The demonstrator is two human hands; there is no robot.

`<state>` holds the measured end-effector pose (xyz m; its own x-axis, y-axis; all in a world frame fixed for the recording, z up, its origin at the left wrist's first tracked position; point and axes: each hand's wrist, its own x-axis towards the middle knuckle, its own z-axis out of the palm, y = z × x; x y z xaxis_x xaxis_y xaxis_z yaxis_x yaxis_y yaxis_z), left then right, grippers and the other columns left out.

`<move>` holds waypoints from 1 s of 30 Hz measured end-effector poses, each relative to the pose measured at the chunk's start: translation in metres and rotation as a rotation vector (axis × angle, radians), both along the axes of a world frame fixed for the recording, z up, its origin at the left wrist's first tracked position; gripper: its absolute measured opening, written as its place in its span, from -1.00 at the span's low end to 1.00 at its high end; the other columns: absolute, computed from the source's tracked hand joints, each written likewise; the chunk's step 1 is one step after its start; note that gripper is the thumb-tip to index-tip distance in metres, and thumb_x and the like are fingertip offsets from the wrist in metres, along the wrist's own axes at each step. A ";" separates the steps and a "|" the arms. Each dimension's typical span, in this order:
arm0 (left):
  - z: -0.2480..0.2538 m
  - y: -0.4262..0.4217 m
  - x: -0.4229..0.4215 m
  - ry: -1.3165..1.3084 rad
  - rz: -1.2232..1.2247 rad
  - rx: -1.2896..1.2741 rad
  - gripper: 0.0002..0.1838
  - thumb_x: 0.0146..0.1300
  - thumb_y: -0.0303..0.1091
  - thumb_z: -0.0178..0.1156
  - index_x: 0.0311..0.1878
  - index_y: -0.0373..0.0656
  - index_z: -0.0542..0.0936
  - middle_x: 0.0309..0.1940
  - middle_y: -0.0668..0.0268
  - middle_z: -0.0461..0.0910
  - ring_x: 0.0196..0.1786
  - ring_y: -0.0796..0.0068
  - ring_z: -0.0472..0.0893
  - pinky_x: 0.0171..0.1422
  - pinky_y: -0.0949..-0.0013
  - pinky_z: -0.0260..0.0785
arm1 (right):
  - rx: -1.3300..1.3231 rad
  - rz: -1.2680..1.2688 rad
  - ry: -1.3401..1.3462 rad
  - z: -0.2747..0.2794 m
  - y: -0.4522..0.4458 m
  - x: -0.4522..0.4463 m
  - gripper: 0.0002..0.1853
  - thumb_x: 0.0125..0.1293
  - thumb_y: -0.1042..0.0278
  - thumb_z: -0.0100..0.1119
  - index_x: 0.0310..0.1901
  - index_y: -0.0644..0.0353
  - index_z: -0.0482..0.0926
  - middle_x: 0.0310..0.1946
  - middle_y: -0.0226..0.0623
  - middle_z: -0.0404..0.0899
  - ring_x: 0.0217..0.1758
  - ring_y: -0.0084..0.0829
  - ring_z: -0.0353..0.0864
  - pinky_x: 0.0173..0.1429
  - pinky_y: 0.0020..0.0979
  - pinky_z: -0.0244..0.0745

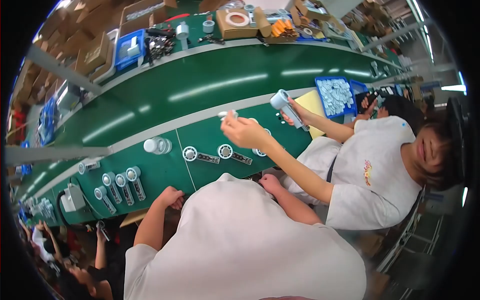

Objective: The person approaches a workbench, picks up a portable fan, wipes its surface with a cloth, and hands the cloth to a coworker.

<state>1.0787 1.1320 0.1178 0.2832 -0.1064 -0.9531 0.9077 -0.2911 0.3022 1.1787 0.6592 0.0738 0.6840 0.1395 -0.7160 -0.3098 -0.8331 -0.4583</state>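
My left hand (172,197) rests at the near edge of the green table (167,174), fingers curled in and nothing visible in them. At the same edge, my right hand (271,184) is curled into a loose fist beside my white shirt, partly hidden, with no object showing. Nearest to my hands, round-headed fan units with exposed circuit handles lie on the table: one (190,153) and another (225,151) in front of me, and several more (133,174) to the left. A clear lidded container (158,145) stands beyond my left hand.
At right a co-worker (370,170) holds a pale blue fan unit (287,107) and a small white part (227,115), one arm reaching across near my right hand. Blue tray (335,96) of parts sits behind. A grey device (73,198) stands left; other people work lower left.
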 end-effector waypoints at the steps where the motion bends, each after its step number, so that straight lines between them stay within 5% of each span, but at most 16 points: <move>1: -0.002 0.000 -0.002 -0.002 0.006 0.000 -0.64 0.32 -0.25 0.13 -0.43 -0.39 0.66 -0.61 0.09 0.65 -0.65 0.23 0.61 -0.52 0.36 0.49 | -0.066 -0.067 -0.005 -0.016 -0.013 -0.013 -0.69 0.26 0.18 0.21 -0.29 0.29 0.74 -0.24 -0.06 0.75 -0.15 -0.03 0.66 0.00 -0.15 0.55; 6: -0.007 0.001 -0.004 -0.091 0.004 -0.016 -0.63 0.32 -0.25 0.11 -0.45 -0.39 0.66 -0.64 0.11 0.64 -0.68 0.23 0.60 -0.54 0.36 0.50 | -0.043 -0.055 0.003 -0.021 -0.018 -0.019 -0.68 0.23 0.16 0.18 -0.23 0.26 0.74 -0.24 -0.08 0.74 -0.18 -0.03 0.66 -0.01 -0.17 0.55; 8: -0.009 0.003 -0.005 -0.143 -0.090 -0.011 -0.61 0.32 -0.22 0.11 -0.58 -0.24 0.64 -0.69 0.23 0.58 -0.70 0.35 0.50 -0.53 0.36 0.41 | -0.069 -0.010 0.019 -0.030 -0.022 -0.011 -0.70 0.24 0.17 0.18 -0.23 0.26 0.73 -0.27 -0.10 0.73 -0.22 -0.08 0.65 -0.04 -0.19 0.56; 18: -0.011 0.007 -0.013 -0.121 -0.109 -0.014 -0.55 0.33 -0.10 0.04 -0.41 -0.30 0.69 -0.54 0.18 0.72 -0.59 0.30 0.66 -0.47 0.36 0.51 | 0.287 -0.020 0.032 -0.004 -0.088 0.185 -0.72 0.35 0.18 0.21 -0.10 0.23 0.57 -0.31 -0.19 0.65 -0.34 -0.28 0.62 -0.20 -0.34 0.53; 30: -0.014 0.008 -0.016 -0.168 -0.123 -0.049 -0.55 0.34 -0.09 0.00 -0.36 -0.29 0.70 -0.49 0.15 0.74 -0.56 0.31 0.68 -0.44 0.36 0.52 | 0.457 -0.024 0.157 0.003 -0.124 0.230 -0.66 0.46 0.18 0.21 0.06 0.23 0.41 -0.37 -0.25 0.58 -0.50 -0.42 0.59 -0.37 -0.46 0.52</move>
<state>1.0625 1.1396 0.1037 0.4194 -0.1953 -0.8866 0.8023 -0.3773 0.4626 1.4088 0.5354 0.0767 0.5799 0.4490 -0.6798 -0.4211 -0.5492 -0.7218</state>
